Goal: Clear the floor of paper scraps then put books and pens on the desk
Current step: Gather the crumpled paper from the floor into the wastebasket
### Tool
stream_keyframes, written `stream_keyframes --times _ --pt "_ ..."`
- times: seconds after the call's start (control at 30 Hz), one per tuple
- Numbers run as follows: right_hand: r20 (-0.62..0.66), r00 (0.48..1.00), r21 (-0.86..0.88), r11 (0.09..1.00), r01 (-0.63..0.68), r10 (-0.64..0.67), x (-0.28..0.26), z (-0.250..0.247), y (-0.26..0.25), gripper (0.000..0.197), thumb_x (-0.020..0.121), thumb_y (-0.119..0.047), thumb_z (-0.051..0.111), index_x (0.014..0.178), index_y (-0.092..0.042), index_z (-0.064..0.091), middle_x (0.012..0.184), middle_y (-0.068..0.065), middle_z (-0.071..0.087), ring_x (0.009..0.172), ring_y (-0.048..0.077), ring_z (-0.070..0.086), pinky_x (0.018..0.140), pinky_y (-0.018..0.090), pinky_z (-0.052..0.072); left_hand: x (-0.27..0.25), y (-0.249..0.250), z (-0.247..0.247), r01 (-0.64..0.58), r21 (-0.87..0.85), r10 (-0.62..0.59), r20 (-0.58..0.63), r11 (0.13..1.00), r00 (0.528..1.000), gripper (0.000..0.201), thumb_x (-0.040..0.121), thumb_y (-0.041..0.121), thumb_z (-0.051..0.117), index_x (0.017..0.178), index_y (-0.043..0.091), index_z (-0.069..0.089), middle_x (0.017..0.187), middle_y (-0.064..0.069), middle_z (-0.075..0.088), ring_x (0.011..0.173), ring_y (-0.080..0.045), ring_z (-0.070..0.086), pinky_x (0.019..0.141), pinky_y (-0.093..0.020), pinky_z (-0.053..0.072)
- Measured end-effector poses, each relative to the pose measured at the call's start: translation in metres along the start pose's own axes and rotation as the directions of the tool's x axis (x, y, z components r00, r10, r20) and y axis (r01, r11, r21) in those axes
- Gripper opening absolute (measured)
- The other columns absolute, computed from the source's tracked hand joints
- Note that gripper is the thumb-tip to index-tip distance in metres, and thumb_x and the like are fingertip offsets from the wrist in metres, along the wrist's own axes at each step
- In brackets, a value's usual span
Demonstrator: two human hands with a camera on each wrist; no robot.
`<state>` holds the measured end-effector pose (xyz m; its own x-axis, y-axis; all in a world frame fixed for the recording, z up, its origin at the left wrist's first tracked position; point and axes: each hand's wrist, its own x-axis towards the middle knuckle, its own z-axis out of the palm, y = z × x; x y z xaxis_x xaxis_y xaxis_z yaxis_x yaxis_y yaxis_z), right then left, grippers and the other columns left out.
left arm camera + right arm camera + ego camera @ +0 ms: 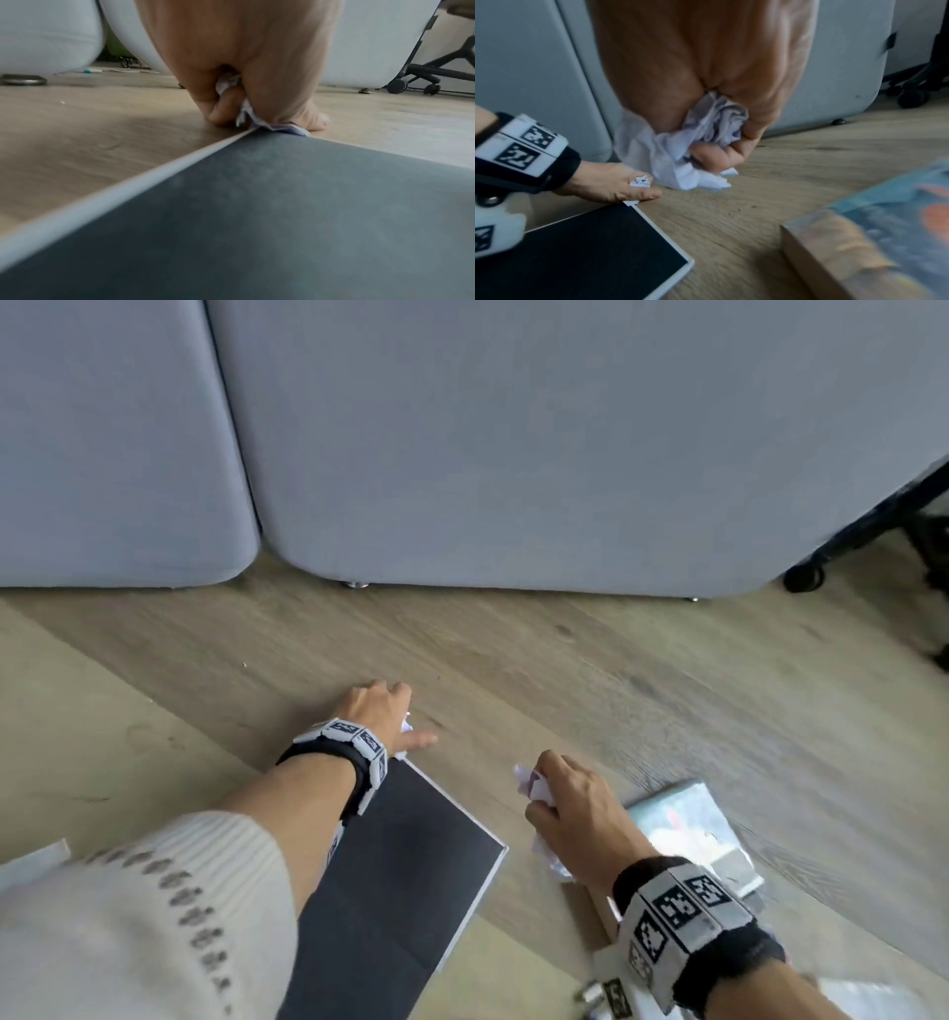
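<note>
My left hand (382,711) is down on the wooden floor at the far corner of a dark flat book (400,860), its fingers curled round small white paper scraps (246,109); one scrap (641,181) pokes out by the thumb. My right hand (570,806) hovers just right of it and grips a wad of crumpled white paper (703,146). A colourful book (688,829) lies on the floor under my right wrist, also seen close in the right wrist view as a thick book (875,233).
Grey upholstered furniture (488,454) on small feet stands along the far side of the floor. An office chair base (432,75) with castors is at the far right. More items lie at the lower right edge (611,994).
</note>
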<state>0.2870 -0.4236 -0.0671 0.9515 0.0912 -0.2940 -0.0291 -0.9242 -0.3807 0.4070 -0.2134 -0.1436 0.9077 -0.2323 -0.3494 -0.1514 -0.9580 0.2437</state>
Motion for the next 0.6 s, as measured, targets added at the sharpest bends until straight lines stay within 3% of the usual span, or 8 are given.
stream_keyframes --times 0.1,0.17,0.27,0.37,0.43,0.53,0.6 --pt "-0.006 1.0 -0.035 0.999 0.008 -0.009 -0.034 -0.02 -0.002 0.016 0.081 -0.014 0.05 0.079 -0.019 0.035 0.087 0.005 0.056 0.077 0.026 0.053 0.069 0.038 0.046 -0.012 -0.017 -0.012 -0.015 -0.124 0.025 0.075 0.992 0.997 0.036 0.085 0.04 0.065 0.103 0.011 0.055 0.109 -0.011 0.063 0.097 -0.031 0.06 0.079 -0.032 0.045" --pt "-0.026 0.999 -0.04 0.999 -0.02 0.019 -0.044 -0.032 -0.008 0.017 0.083 -0.014 0.051 0.078 -0.019 0.036 0.088 0.005 0.06 0.081 0.027 0.058 0.07 0.039 0.048 -0.027 -0.028 -0.022 0.021 -0.228 -0.019 0.01 0.974 1.0 0.015 0.081 0.022 0.063 0.082 0.014 0.05 0.091 -0.011 0.064 0.08 -0.031 0.057 0.067 -0.03 0.043" --pt "-0.073 0.997 0.034 0.999 -0.036 0.039 -0.041 -0.039 -0.029 0.011 0.084 -0.013 0.054 0.081 -0.015 0.043 0.086 0.009 0.068 0.083 0.029 0.065 0.069 0.038 0.052 -0.054 -0.041 -0.035 0.042 -0.407 -0.12 -0.169 0.912 0.978 0.02 0.076 0.013 0.062 0.071 0.013 0.043 0.073 -0.006 0.056 0.066 -0.028 0.049 0.059 -0.026 0.035" --pt "-0.134 0.991 0.152 0.988 0.035 -0.015 -0.036 -0.032 -0.064 0.008 0.087 -0.009 0.053 0.081 -0.006 0.048 0.079 0.001 0.071 0.068 0.001 0.064 0.057 0.021 0.046 -0.093 -0.053 -0.039 0.041 -0.428 -0.128 -0.176 0.903 0.976 0.022 0.076 0.012 0.06 0.066 0.015 0.04 0.069 -0.003 0.054 0.064 -0.026 0.047 0.057 -0.024 0.034" --pt "-0.157 0.986 0.258 0.961 0.1 -0.06 -0.041 -0.022 -0.095 0.008 0.088 -0.005 0.051 0.082 0.0 0.048 0.075 -0.003 0.069 0.056 -0.003 0.058 0.051 0.019 0.042 -0.121 -0.056 -0.036 0.071 -0.386 -0.136 -0.144 0.92 0.98 0.024 0.077 0.011 0.058 0.065 0.017 0.038 0.069 -0.001 0.053 0.068 -0.028 0.049 0.058 -0.025 0.035" --pt "-0.11 0.988 0.504 0.851 0.149 -0.108 -0.054 -0.005 -0.136 0.006 0.088 -0.001 0.045 0.082 -0.001 0.046 0.071 0.014 0.068 0.042 0.016 0.053 0.038 0.022 0.039 -0.173 -0.056 -0.035 0.086 -0.364 -0.138 -0.121 0.927 0.983 0.015 0.08 0.011 0.056 0.072 0.017 0.045 0.073 -0.001 0.053 0.074 -0.029 0.053 0.06 -0.025 0.036" --pt "-0.101 0.985 0.611 0.773 0.172 -0.14 -0.06 0.007 -0.165 0.011 0.088 -0.001 0.044 0.08 -0.008 0.048 0.067 0.021 0.064 0.043 0.026 0.052 0.039 0.03 0.039 -0.213 -0.056 -0.044 0.088 -0.338 -0.131 -0.107 0.937 0.986 0.004 0.083 0.014 0.057 0.082 0.013 0.054 0.086 -0.007 0.06 0.082 -0.031 0.059 0.063 -0.027 0.04"
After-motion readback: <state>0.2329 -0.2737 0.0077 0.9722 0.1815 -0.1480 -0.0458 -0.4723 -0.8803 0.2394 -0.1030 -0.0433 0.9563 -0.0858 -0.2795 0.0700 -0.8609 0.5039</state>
